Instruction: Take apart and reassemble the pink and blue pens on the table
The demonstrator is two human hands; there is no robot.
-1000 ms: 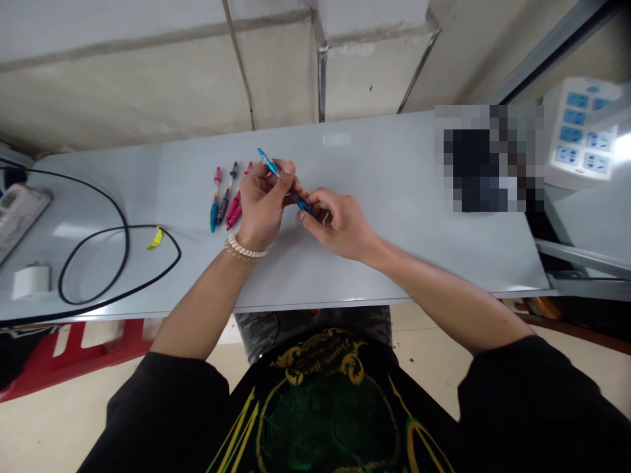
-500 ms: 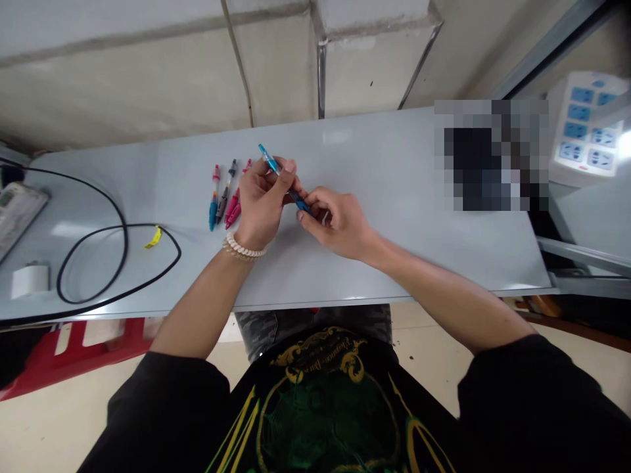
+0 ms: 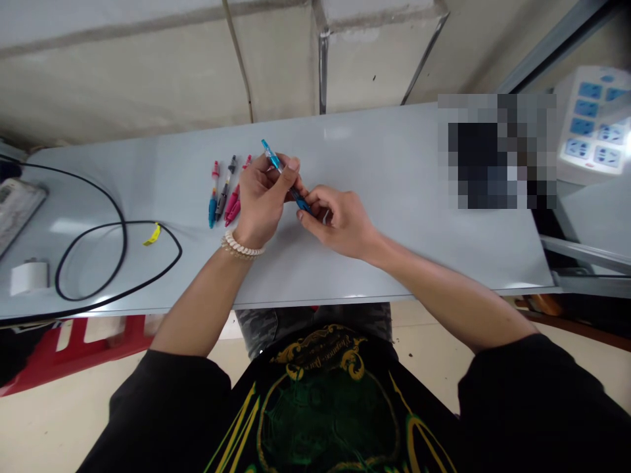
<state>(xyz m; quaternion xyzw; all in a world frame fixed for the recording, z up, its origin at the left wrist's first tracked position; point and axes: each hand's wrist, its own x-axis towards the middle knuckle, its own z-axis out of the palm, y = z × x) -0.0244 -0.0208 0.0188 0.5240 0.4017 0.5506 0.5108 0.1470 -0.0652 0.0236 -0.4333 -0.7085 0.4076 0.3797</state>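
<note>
A blue pen is held at a slant above the table, between both my hands. My left hand is closed around its upper barrel, with the light-blue end sticking out past the fingers. At the pen's lower, darker blue end, my right hand pinches it between thumb and fingers. Just left of my left hand lie several pens: one with a blue grip and red top, a grey one, and pink ones partly hidden behind my hand.
A black cable with a yellow tag loops over the table's left side, near a white charger plug. On the right are a pixelated dark patch and a white power strip. A wall borders the table's far edge.
Both hands keep their grip on the blue pen, and its light-blue end has shifted very slightly. The whole view has tilted a little; the pens on the table lie as before.
</note>
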